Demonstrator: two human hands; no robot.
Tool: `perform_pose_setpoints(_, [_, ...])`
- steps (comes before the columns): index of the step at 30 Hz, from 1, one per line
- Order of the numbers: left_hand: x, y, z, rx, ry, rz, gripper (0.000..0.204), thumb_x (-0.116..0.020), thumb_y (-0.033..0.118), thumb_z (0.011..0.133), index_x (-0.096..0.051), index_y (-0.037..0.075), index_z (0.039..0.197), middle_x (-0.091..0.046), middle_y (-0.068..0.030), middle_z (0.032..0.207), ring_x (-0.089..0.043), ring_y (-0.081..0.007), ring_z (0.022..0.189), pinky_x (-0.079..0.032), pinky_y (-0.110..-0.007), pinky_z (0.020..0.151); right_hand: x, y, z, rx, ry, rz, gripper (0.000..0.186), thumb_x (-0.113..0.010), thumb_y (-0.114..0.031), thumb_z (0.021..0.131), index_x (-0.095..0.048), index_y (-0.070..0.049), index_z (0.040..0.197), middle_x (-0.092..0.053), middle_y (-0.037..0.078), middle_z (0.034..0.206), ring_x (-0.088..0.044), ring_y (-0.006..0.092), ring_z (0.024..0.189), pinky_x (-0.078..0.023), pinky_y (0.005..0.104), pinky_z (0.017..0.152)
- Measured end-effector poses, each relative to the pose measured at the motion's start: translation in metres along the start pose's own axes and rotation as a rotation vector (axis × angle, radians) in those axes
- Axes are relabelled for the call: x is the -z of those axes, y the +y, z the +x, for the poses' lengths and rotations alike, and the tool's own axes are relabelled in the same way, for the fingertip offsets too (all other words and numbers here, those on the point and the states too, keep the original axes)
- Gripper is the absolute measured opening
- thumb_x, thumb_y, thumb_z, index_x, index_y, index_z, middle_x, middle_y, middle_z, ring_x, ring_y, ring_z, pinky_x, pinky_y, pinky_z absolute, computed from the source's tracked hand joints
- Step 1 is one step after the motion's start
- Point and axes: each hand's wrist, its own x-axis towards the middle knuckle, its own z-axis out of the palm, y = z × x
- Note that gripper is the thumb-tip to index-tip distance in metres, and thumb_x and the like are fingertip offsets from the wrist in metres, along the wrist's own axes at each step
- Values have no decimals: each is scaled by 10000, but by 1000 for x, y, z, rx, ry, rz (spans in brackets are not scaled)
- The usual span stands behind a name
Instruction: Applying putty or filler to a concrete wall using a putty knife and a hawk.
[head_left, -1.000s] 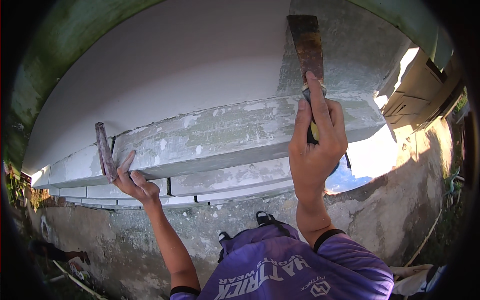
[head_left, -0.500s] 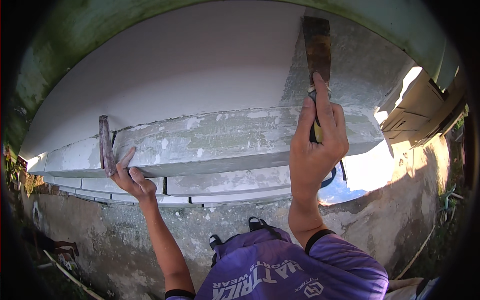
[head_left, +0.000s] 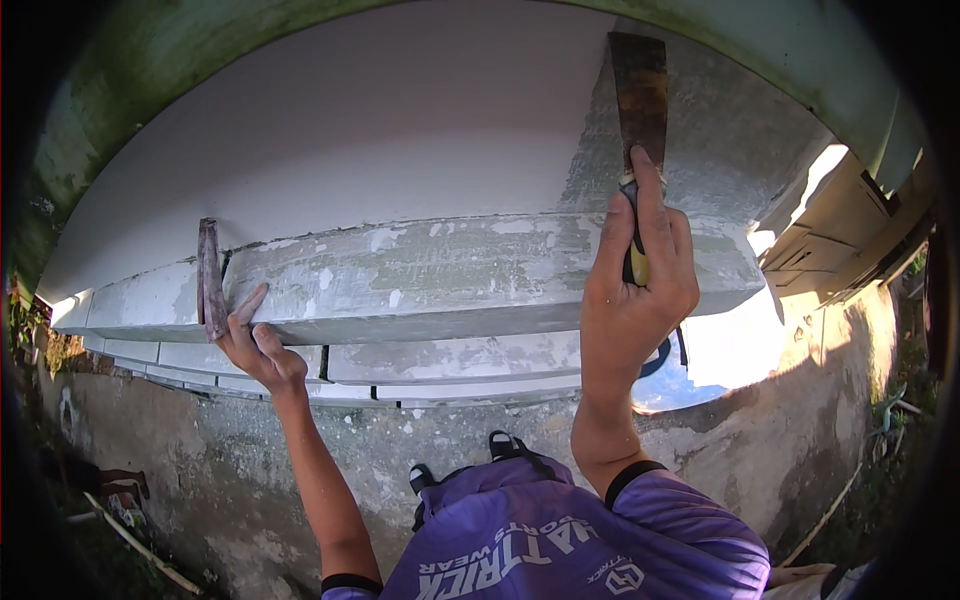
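Hands Hardly Move

R hand (head_left: 645,270) grips scraper (head_left: 642,95), blade up by gray patch (head_left: 725,125). L hand (head_left: 262,350) pinches dirty flat tool (head_left: 209,280) near ledge (head_left: 420,270). Both tools abt same spots as 1 sec ago, so patch looks the same.

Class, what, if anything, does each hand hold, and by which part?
Right hand: rusty, flat metal scraper, by its black and yellow handle. Left hand: narrow brownish strip, by its lower end.

Floor (head_left: 290,440) is just rough, blotchy grey concrete with pale specks, black-and-white footwear (head_left: 503,443) planted right on it.
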Motion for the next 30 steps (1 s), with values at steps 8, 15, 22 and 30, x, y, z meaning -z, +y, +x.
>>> perform_pose_setpoints(8, [5,6,0,48,-49,-30,573,-262,407,1028,-669,6,1074,-628,-180,1143,-451,-350,1187,-288,-473,1061,1,-4,2,-16,-17,-14,449,-697,31,840,-670,-124,1260,-497,16,759,-459,90,613,-369,263,492])
perform_pose_setpoints(15, [7,8,0,51,-37,-52,594,-256,424,1030,-671,1,1067,-625,-181,1130,-450,-351,1159,-293,-474,1042,-2,-2,-2,-44,1,61,432,-701,26,841,-683,-132,1243,-503,28,764,-446,93,604,-359,270,490])
perform_pose_setpoints(22, [7,11,3,83,-36,-38,590,-256,421,1031,-675,6,1057,-622,-184,1124,-456,-341,1143,-305,-464,1034,-1,0,-3,-22,16,41,440,-697,32,839,-682,-133,1246,-497,23,754,-434,105,600,-353,273,500])
perform_pose_setpoints(30, [9,6,-2,92,-75,-52,601,-248,432,1029,-677,18,1107,-596,-206,1169,-447,-344,1196,-281,-452,1061,-8,-7,12,-21,61,38,337,-642,-17,911,-685,-105,1234,-578,33,763,-441,68,601,-342,242,514])
